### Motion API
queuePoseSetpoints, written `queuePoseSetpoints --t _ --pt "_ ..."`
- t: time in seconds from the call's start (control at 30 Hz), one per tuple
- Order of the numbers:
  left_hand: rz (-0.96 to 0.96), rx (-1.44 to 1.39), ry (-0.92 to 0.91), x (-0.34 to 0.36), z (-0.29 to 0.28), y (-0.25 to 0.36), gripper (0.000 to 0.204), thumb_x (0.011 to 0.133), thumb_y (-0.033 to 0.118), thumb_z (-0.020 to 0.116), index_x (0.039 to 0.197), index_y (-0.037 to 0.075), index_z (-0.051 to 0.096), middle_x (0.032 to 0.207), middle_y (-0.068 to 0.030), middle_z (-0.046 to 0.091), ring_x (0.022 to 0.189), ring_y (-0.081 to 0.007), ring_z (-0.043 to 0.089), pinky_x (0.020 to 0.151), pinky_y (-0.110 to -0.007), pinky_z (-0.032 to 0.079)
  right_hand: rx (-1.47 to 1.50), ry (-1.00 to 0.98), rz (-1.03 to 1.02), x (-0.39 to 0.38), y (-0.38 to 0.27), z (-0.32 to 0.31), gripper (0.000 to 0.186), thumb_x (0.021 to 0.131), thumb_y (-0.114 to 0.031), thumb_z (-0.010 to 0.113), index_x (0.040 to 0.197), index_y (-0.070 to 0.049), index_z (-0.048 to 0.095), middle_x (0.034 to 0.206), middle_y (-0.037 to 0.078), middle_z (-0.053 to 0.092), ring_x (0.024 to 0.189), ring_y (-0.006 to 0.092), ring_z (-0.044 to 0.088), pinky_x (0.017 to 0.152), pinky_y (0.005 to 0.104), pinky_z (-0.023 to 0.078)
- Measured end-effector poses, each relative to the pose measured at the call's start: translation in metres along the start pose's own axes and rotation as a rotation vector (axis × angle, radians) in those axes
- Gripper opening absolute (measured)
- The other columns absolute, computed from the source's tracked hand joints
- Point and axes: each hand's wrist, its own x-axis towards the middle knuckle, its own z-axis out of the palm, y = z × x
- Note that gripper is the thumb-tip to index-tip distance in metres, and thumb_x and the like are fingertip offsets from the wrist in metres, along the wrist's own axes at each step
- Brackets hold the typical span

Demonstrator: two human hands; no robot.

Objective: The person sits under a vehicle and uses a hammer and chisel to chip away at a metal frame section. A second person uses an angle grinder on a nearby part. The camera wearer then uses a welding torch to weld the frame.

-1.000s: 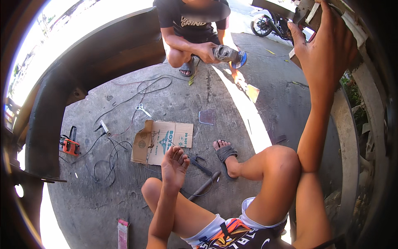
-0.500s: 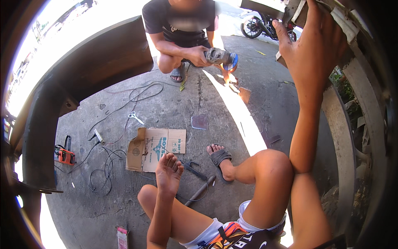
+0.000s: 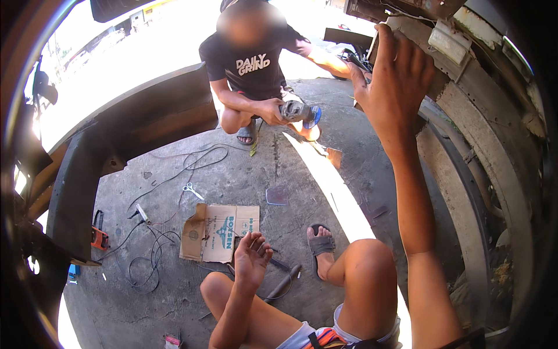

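Note:
My right hand (image 3: 398, 78) is raised to a rusty metal frame (image 3: 453, 99) at upper right, fingers closed on its edge. My left hand (image 3: 251, 264) is low in the centre, palm up, fingers apart and loosely curved, holding nothing, above a cardboard sheet (image 3: 218, 244). A crouching co-worker in a black T-shirt (image 3: 241, 81) holds an angle grinder (image 3: 293, 111) with a blue disc and reaches the other arm (image 3: 328, 61) up toward the frame beside my right hand. A black clamp-like tool (image 3: 279, 264) and a metal pipe (image 3: 282, 288) lie on the concrete near my left hand.
A dark steel beam (image 3: 145, 102) curves along the left. White scissors (image 3: 192, 191), a power strip (image 3: 143, 214), cables (image 3: 154, 262), an orange machine (image 3: 99, 237), a thin plate (image 3: 276, 195) and a pink pack (image 3: 171, 342) lie on the floor. A motorbike is partly hidden at the back.
The view has tilted, so the floor sits lower in it. The co-worker's free arm has risen from near the floor to the frame beside my right hand; the grinder stays in the other hand.

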Motion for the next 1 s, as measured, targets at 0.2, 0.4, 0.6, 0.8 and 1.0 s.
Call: queuePoseSetpoints --t 0.2,0.4,0.6,0.8,1.0 --pt "0.049 -0.047 0.040 -0.018 -0.006 0.010 0.023 0.101 0.031 0.054 0.098 0.011 0.064 0.090 -0.0012 0.064 0.082 -0.0168 0.061 0.076 -0.031 0.052 0.042 -0.022 0.008 -0.001 0.001 -0.002 0.068 0.080 -0.029 0.080 0.137 -0.010 0.049 0.122 0.011 0.059 0.118 0.0292 0.053 0.104 0.0471 0.035" --pt "0.173 -0.040 -0.012 -0.045 -0.022 0.014 0.025 0.101 0.032 0.055 0.098 0.011 0.066 0.088 -0.0013 0.065 0.082 -0.0168 0.061 0.075 -0.032 0.052 0.115 -0.022 0.033 -0.003 0.002 -0.003 0.066 0.081 -0.025 0.080 0.138 -0.012 0.049 0.126 0.010 0.059 0.122 0.0288 0.052 0.106 0.0457 0.035" --pt "0.246 -0.103 0.295 -0.062 -0.053 0.027 0.025 0.100 0.034 0.056 0.098 0.011 0.065 0.088 -0.0002 0.063 0.080 -0.0164 0.061 0.072 -0.031 0.053 0.192 0.009 0.078 0.002 -0.003 -0.007 0.069 0.070 -0.014 0.085 0.131 -0.011 0.052 0.121 0.008 0.059 0.117 0.0275 0.053 0.108 0.0460 0.034" --pt "0.504 0.022 0.476 -0.090 -0.066 0.026 0.024 0.101 0.034 0.055 0.100 0.012 0.064 0.091 0.0013 0.062 0.081 -0.0141 0.061 0.073 -0.030 0.052 0.162 -0.068 0.089 0.000 0.001 -0.007 0.077 0.072 -0.017 0.084 0.140 -0.014 0.049 0.127 0.007 0.060 0.122 0.0274 0.053 0.109 0.0462 0.034" --pt "0.570 0.341 0.510 -0.106 -0.026 0.029 0.028 0.103 0.033 0.050 0.106 0.009 0.063 0.092 -0.0023 0.062 0.084 -0.0141 0.063 0.074 -0.027 0.051 0.192 -0.054 0.119 0.002 -0.002 -0.003 0.077 0.071 -0.018 0.085 0.139 -0.015 0.050 0.128 0.007 0.059 0.122 0.0285 0.052 0.108 0.0471 0.034"
